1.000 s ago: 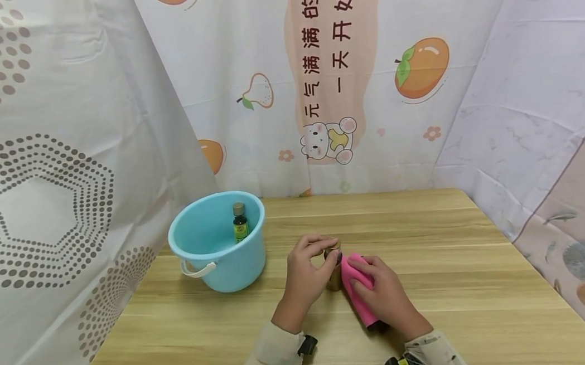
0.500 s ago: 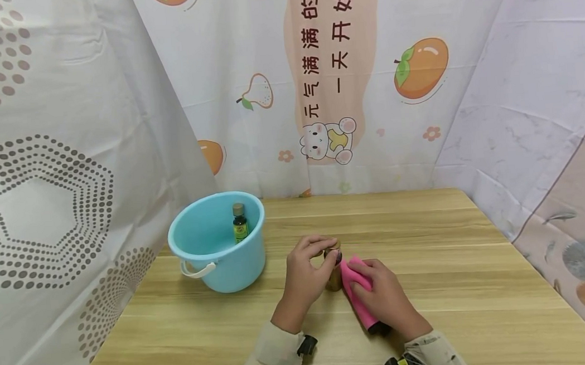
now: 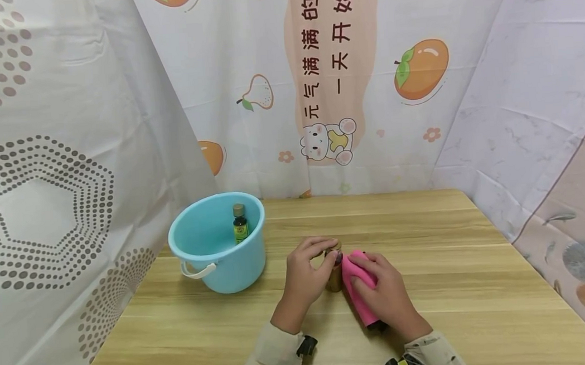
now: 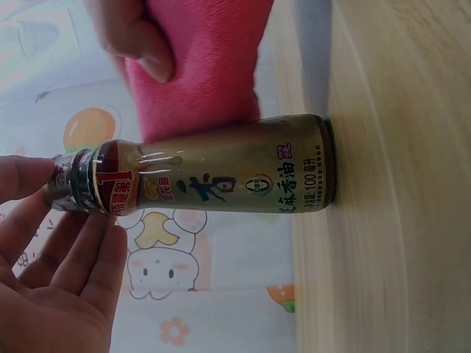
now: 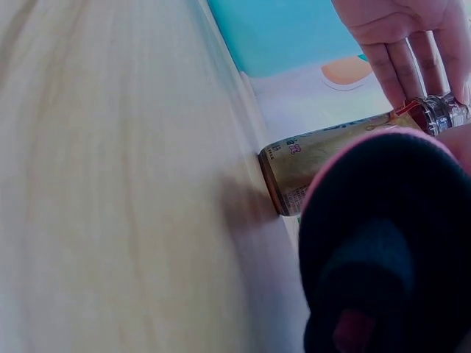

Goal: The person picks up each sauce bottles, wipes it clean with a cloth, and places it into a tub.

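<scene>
A small sesame oil bottle with a gold label and dark neck stands upright on the wooden table. My left hand pinches it by the cap and neck. In the head view that hand hides most of the bottle's upper part. My right hand grips a folded pink cloth beside the bottle. The left wrist view has the cloth touching the bottle's side. Close to the right wrist camera, a dark rounded end of the cloth covers part of the bottle.
A light blue bucket with a white handle stands at the table's left. Inside it is a dark bottle with a green-yellow label. Printed curtains hang behind the wooden table and along both sides.
My right hand and the cloth shifted slightly down, then back up along the bottle. My left hand has kept its place at the neck.
</scene>
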Action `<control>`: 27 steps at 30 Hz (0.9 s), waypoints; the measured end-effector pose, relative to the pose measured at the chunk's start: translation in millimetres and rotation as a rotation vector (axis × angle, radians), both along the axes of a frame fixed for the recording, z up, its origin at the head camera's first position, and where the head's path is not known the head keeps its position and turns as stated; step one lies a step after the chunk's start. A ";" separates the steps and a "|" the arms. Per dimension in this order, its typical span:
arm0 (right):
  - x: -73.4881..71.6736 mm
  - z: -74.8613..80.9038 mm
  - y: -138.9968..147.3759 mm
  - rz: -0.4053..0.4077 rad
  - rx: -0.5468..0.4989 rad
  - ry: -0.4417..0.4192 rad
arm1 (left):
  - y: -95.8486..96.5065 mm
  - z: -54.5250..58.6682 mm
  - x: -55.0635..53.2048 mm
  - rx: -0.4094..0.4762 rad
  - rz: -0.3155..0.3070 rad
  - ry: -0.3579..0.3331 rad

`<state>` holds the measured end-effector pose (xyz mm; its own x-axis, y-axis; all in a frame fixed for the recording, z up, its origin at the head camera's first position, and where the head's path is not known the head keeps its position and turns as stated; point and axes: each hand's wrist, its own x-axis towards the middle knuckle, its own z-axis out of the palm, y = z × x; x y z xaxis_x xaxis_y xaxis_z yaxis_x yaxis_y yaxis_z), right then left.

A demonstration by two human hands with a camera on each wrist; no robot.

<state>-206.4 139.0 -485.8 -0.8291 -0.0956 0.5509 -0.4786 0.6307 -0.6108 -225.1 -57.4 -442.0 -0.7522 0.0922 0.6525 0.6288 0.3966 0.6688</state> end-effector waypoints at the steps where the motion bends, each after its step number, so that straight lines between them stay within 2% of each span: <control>1: -0.1 0.0 -0.1 0.001 -0.007 0.022 | -0.1 0.3 0.1 0.002 -0.003 -0.005; 6: -1.7 -1.0 0.1 0.007 -0.048 0.110 | -1.0 1.0 0.0 0.011 -0.012 -0.020; 12: -2.0 -1.2 0.9 0.025 -0.114 0.163 | -1.8 -0.2 -0.8 0.002 -0.018 -0.035; 18: -0.4 0.9 0.7 0.046 -0.149 0.146 | -1.7 -0.9 -1.0 0.004 -0.025 -0.058; 27: -0.8 -1.0 0.2 0.045 -0.135 0.099 | -1.1 -1.8 -1.9 0.010 -0.026 -0.040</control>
<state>-207.2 139.3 -486.7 -0.7670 -0.0508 0.6397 -0.5663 0.5224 -0.6375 -226.9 -58.4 -443.8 -0.7749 0.1055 0.6232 0.6117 0.3733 0.6975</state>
